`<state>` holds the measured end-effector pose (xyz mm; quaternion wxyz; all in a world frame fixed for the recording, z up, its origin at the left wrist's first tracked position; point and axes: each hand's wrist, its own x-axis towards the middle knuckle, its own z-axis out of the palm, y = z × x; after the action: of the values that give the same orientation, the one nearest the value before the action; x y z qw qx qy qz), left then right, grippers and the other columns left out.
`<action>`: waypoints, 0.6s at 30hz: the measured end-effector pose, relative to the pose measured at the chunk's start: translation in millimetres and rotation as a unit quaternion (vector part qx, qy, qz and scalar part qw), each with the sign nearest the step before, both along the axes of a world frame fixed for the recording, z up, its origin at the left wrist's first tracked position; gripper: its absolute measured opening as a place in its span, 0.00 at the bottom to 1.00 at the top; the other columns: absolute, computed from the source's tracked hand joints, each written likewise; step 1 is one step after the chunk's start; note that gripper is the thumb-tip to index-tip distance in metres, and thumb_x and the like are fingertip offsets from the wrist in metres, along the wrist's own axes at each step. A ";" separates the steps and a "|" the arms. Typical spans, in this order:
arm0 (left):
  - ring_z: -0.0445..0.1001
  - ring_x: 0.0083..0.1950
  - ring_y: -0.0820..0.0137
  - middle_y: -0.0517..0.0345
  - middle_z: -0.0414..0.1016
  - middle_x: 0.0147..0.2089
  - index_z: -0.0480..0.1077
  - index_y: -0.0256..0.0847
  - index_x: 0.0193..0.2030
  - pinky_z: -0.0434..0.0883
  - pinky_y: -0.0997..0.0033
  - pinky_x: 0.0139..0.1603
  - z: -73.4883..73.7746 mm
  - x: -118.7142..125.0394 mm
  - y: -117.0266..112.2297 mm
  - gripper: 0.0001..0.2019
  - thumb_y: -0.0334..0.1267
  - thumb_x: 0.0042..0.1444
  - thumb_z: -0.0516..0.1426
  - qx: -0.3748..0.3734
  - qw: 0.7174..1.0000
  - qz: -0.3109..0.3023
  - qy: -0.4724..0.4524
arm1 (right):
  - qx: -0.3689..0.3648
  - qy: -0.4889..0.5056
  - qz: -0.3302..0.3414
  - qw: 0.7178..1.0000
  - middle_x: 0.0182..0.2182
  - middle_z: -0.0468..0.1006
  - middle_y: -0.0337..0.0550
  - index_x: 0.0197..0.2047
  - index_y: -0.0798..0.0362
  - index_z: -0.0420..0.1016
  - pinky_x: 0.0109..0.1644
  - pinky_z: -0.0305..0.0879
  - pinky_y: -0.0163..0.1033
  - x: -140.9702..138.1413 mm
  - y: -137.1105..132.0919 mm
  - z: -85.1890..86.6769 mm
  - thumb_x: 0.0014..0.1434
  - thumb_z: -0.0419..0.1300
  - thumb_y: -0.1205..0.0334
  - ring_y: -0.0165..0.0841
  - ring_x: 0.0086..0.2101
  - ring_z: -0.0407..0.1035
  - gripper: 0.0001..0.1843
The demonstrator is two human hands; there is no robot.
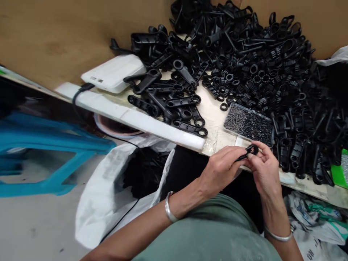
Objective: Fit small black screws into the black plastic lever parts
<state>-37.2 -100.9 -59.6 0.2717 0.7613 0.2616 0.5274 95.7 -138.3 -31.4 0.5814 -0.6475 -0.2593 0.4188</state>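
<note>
Both hands meet at the table's front edge around one black plastic handle part point(253, 148) with a ring-shaped end. My left hand point(221, 168) is closed on its narrow body, the fingers hiding much of it. At the ring end, my right hand point(265, 168) pinches the part between thumb and fingers. Just beyond them sits a clear plastic box point(248, 123) filled with tiny dark pieces. Small black rings point(224, 106) lie behind the box, and several black handle parts point(187, 101) lie loosely to its left.
A large heap of black parts point(223, 40) covers the table's back. Rows of handles point(296, 152) and a green tray point(339, 170) lie right. A white power bank point(114, 72) with a cable stands left. Below are a white sack point(92, 203) and a blue stool point(54, 145).
</note>
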 end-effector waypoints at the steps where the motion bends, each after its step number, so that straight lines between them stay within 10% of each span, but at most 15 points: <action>1: 0.81 0.44 0.70 0.52 0.82 0.42 0.71 0.37 0.47 0.79 0.71 0.47 1.4 -0.8 1.6 0.06 0.29 0.64 0.59 0.009 1.000 -0.014 0.001 | -0.004 -0.014 0.023 1.000 0.30 0.76 0.36 0.45 0.51 0.74 0.30 0.73 0.35 4.3 -0.7 2.6 0.40 0.70 0.59 0.29 0.26 0.71 0.25; 7: 0.79 0.45 0.67 0.54 0.82 0.41 0.71 0.38 0.47 0.76 0.65 0.49 14.7 -15.4 16.1 0.06 0.36 0.66 0.58 0.088 0.994 -0.014 0.058 | -0.003 -0.324 0.008 0.946 0.38 0.78 0.42 0.60 0.49 0.73 0.27 0.66 0.37 70.1 -12.0 41.0 0.53 0.63 0.56 0.28 0.22 0.66 0.30; 10: 0.77 0.42 0.67 0.55 0.82 0.39 0.72 0.38 0.42 0.72 0.63 0.47 21.8 -30.6 28.1 0.03 0.32 0.66 0.57 0.132 0.981 0.073 0.121 | -0.066 -0.553 -0.076 0.827 0.26 0.75 0.40 0.63 0.48 0.73 0.28 0.63 0.39 118.8 -12.0 70.0 0.56 0.59 0.57 0.32 0.22 0.65 0.30; 13: 0.75 0.41 0.66 0.56 0.82 0.39 0.73 0.39 0.41 0.67 0.61 0.47 25.7 -46.9 43.4 0.06 0.28 0.65 0.55 0.150 0.958 0.163 0.183 | -0.088 -0.721 -0.096 0.680 0.35 0.81 0.50 0.62 0.52 0.75 0.39 0.66 0.45 163.6 2.7 88.8 0.57 0.54 0.61 0.39 0.31 0.72 0.29; 18: 0.71 0.41 0.63 0.55 0.81 0.38 0.76 0.40 0.38 0.61 0.59 0.44 26.6 -63.3 66.9 0.08 0.29 0.64 0.56 0.119 0.920 0.219 0.302 | -0.057 -0.813 -0.045 0.578 0.51 0.80 0.54 0.61 0.54 0.75 0.46 0.65 0.42 213.9 40.5 77.6 0.64 0.49 0.63 0.41 0.47 0.75 0.25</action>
<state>-100.5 -34.1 -33.0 -0.0347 0.8350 0.4264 0.3462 309.6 -97.8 46.3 0.1073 -0.7592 -0.5698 -0.2956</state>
